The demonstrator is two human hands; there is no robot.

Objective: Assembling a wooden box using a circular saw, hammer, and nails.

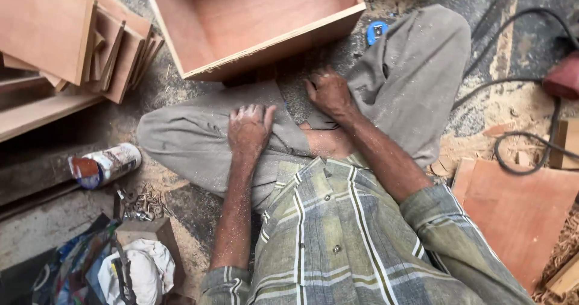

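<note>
Head view: 2 hands are seen resting flat and released on the crossed trouser legs, left hand (249, 130) and right hand (329, 93), nothing grasped. Just beyond them an open plywood box (253, 25) is set on the sawdust floor (181, 178), its long axis crosswise, opening upward. It is judged stiff, fairly light, best gripped by its rim.

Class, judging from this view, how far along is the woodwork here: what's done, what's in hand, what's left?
Done: an open wooden box stands assembled on the floor. In hand: nothing; the left hand and right hand rest on the trousers. Left: boards lie stacked unused, screws loose in sawdust.
</note>
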